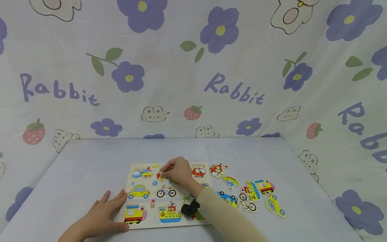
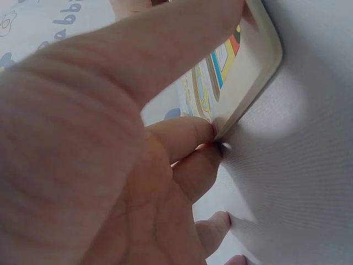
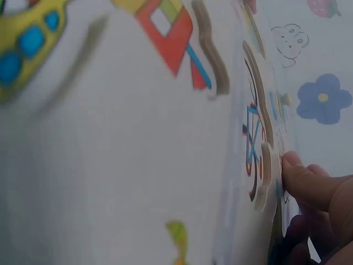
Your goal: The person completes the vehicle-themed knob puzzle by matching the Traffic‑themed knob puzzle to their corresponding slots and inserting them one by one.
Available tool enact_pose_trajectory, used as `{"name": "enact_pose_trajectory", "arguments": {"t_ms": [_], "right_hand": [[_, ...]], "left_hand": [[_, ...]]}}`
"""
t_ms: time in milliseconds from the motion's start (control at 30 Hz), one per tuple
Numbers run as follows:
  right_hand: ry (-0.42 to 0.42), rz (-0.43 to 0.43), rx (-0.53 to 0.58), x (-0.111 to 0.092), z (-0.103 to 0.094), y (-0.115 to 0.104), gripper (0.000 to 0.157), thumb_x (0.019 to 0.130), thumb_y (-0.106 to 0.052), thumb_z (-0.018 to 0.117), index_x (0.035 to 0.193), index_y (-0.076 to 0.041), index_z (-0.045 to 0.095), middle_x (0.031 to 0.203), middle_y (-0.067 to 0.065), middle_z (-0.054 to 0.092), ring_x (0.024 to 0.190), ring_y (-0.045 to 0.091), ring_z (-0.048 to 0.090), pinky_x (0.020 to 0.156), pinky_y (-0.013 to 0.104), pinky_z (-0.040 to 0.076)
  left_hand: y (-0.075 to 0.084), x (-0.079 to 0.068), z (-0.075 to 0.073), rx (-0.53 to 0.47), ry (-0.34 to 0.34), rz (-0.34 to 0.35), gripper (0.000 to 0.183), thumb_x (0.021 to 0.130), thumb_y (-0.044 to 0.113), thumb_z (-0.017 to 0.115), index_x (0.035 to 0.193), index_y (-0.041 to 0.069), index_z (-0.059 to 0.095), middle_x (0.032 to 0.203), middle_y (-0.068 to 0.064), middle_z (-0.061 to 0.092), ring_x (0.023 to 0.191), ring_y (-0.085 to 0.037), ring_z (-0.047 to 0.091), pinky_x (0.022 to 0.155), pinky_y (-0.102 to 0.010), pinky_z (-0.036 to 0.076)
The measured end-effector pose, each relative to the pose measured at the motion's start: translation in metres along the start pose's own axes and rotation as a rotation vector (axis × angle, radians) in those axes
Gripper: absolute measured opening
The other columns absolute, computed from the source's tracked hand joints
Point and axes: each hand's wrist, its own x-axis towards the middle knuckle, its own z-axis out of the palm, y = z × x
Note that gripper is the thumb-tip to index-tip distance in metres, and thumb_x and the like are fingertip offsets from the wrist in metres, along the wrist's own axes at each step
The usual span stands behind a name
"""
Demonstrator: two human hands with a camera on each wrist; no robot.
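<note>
A wooden puzzle board (image 1: 151,214) printed with vehicles lies flat on the table. My right hand (image 1: 179,172) is over its upper middle, thumb and fingers pinching a small puzzle piece (image 1: 160,174) with red on it; the fingers hide most of it, so its kind is unclear. The right wrist view shows the right thumb (image 3: 309,182) low over the board, past the bicycle recess (image 3: 253,138). My left hand (image 1: 101,213) rests at the board's left edge, fingers spread. In the left wrist view the left thumb (image 2: 193,33) lies across the board's corner.
An airplane piece (image 1: 141,172) sits in the board's upper left. Loose pieces lie right of the board: a helicopter (image 1: 217,170), a bicycle (image 1: 247,203), a ship (image 1: 251,191), a train (image 1: 265,187) and a yellow car (image 1: 274,205). A printed cloth (image 1: 169,90) hangs behind.
</note>
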Motion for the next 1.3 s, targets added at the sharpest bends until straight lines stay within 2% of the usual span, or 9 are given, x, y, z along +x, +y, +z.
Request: {"name": "enact_pose_trajectory", "arguments": {"t_ms": [200, 567, 967, 1300], "right_hand": [[0.018, -0.023, -0.027, -0.0023, -0.0001, -0.0001, 0.010, 0.074, -0.018, 0.088, 0.075, -0.016, 0.078, 0.067, -0.011, 0.069, 0.062, 0.003, 0.064, 0.060, 0.025, 0.050], [-0.002, 0.034, -0.030, 0.0005, -0.0008, 0.0033, 0.012, 0.073, -0.023, 0.089, 0.074, -0.018, 0.078, 0.065, -0.013, 0.068, 0.062, 0.005, 0.063, 0.064, 0.026, 0.050], [0.022, 0.007, -0.069, -0.0001, 0.0011, 0.0055, 0.012, 0.074, -0.024, 0.088, 0.076, -0.020, 0.077, 0.065, -0.016, 0.067, 0.063, 0.003, 0.062, 0.066, 0.028, 0.048], [0.024, 0.047, -0.047, -0.0011, 0.0009, 0.0032, 0.011, 0.075, -0.024, 0.088, 0.076, -0.020, 0.077, 0.066, -0.015, 0.068, 0.066, 0.003, 0.063, 0.067, 0.029, 0.048]], "left_hand": [[0.0006, -0.0019, -0.0009, -0.013, -0.005, 0.006, 0.109, 0.064, 0.057, 0.084, 0.148, 0.003, 0.042, 0.155, -0.017, 0.032, 0.138, -0.059, 0.005, 0.101, -0.078, 0.006], [0.0003, -0.0007, 0.0004, -0.010, -0.011, -0.013, 0.110, 0.062, 0.059, 0.084, 0.148, 0.003, 0.043, 0.155, -0.017, 0.032, 0.138, -0.060, 0.005, 0.101, -0.078, 0.007], [-0.0002, -0.0008, 0.0020, -0.016, 0.004, -0.008, 0.111, 0.061, 0.059, 0.084, 0.148, 0.003, 0.043, 0.155, -0.016, 0.033, 0.138, -0.059, 0.006, 0.101, -0.078, 0.006], [0.0007, 0.0007, 0.0013, -0.002, -0.007, -0.018, 0.111, 0.061, 0.059, 0.084, 0.148, 0.003, 0.043, 0.155, -0.017, 0.032, 0.138, -0.060, 0.005, 0.100, -0.078, 0.006]]}}
